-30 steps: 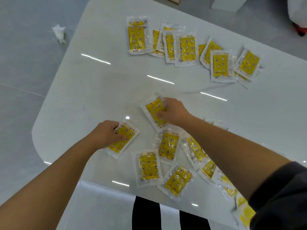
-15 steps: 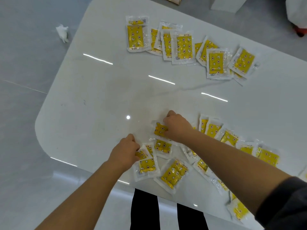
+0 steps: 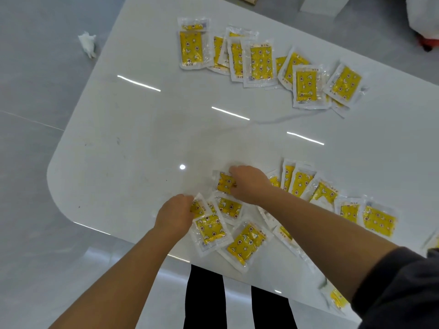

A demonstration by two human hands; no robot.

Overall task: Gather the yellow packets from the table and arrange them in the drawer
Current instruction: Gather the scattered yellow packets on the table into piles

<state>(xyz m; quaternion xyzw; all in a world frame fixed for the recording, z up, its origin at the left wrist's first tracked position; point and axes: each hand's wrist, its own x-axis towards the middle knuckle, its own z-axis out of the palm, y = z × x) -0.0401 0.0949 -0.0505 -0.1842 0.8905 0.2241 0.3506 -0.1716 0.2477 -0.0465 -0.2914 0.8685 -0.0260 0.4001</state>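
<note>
Head view: yellow packets (image 3: 210,230) bunched under left hand (image 3: 174,213) and right hand (image 3: 249,184).

A glossy white table (image 3: 147,129) with rounded corners fills most of the view, its top mirroring bright ceiling strip lights as short white streaks. Around it lies a pale grey tiled floor (image 3: 31,74), where a crumpled white tissue (image 3: 88,43) sits near the table's far left edge.
</note>
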